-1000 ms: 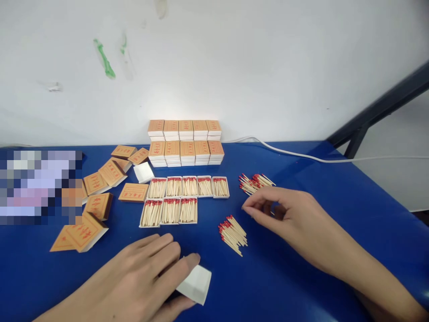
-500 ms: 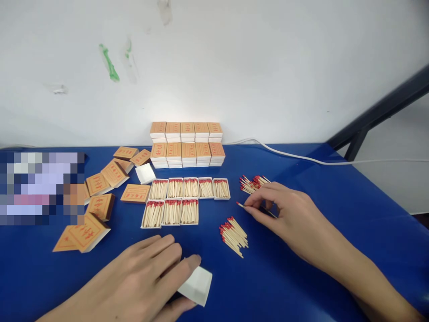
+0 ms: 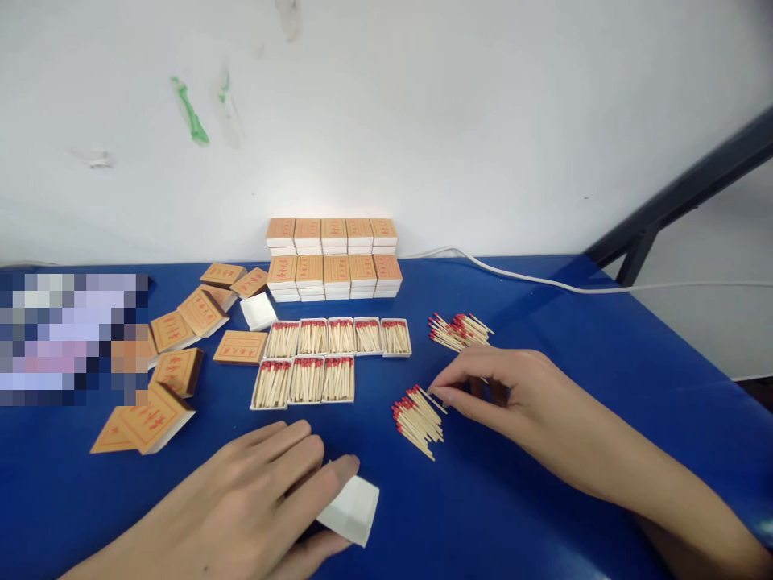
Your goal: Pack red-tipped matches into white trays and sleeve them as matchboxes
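Observation:
My left hand (image 3: 259, 499) grips a white matchbox tray (image 3: 353, 507) between thumb and fingers, low in the view; part of the tray is hidden by the fingers. Further right, my right hand (image 3: 507, 387) is in a pinch, its fingertips on a match (image 3: 439, 406) at the right edge of a small pile of red-headed matches (image 3: 418, 423). Behind that hand lies a looser pile of matches (image 3: 450, 332), partly covered by it. Two rows of trays filled with matches (image 3: 307, 380) stand left of the piles.
Closed matchboxes (image 3: 324, 271) are stacked in rows against the wall. Several orange matchbox sleeves (image 3: 175, 372) lie scattered at the left, near another white tray (image 3: 258, 311). A white cable (image 3: 531, 278) runs along the back of the blue table (image 3: 580, 322).
My right hand has moved nearer and brought a match from beside the far pile to the edge of the near pile. My left hand still holds the tray in about the same place.

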Demonstrator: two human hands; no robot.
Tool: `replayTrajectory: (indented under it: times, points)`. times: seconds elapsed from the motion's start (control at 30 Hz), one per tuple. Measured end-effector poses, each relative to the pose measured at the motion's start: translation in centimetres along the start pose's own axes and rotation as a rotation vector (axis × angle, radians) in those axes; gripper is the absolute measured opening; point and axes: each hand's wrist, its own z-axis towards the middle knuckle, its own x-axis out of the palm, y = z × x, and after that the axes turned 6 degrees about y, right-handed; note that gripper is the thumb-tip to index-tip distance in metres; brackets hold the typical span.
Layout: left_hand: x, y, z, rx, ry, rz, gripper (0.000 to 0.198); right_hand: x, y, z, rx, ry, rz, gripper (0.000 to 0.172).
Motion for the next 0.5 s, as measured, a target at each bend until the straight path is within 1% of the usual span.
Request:
replayTrajectory:
  times: [0.03, 0.1, 0.17, 0.23, 0.27, 0.3, 0.37, 0.43, 0.5]
  points:
    - [0.0, 0.0, -0.1, 0.003, -0.005, 0.002, 0.052, -0.2, 0.0, 0.0, -0.009, -0.021, -0.006, 0.029]
    - [0.0, 0.0, -0.1, 0.006, -0.01, 0.008, 0.049, -0.7, -0.4, -0.1, -0.008, -0.104, -0.049, 0.026]
    - [0.0, 0.0, 0.0, 0.005, -0.027, 0.014, 0.044, -1.3, -1.2, -0.1, 0.018, -0.203, -0.117, 0.024]
    - [0.0, -0.1, 0.2, 0.008, -0.047, 0.015, 0.045, -2.0, -2.3, -0.3, 0.062, -0.256, -0.187, 0.026]
    - [0.0, -0.2, 0.3, 0.008, -0.063, 0.017, 0.046, -2.4, -2.9, -0.4, 0.082, -0.254, -0.214, 0.028]
    - [0.0, -0.2, 0.4, 0.009, -0.073, 0.02, 0.048, -2.7, -3.5, -0.5, 0.105, -0.223, -0.231, 0.03]
    - [0.0, -0.3, 0.5, 0.009, -0.077, 0.022, 0.05, -3.1, -4.4, -0.8, 0.14, -0.144, -0.232, 0.026]
    - [0.0, -0.3, 0.5, 0.008, -0.065, 0.014, 0.051, -3.1, -4.6, -0.8, 0.139, -0.095, -0.214, 0.018]
    - [-0.1, -0.3, 0.5, 0.008, -0.05, 0.006, 0.052, -2.6, -4.1, -0.7, 0.096, -0.089, -0.197, 0.016]
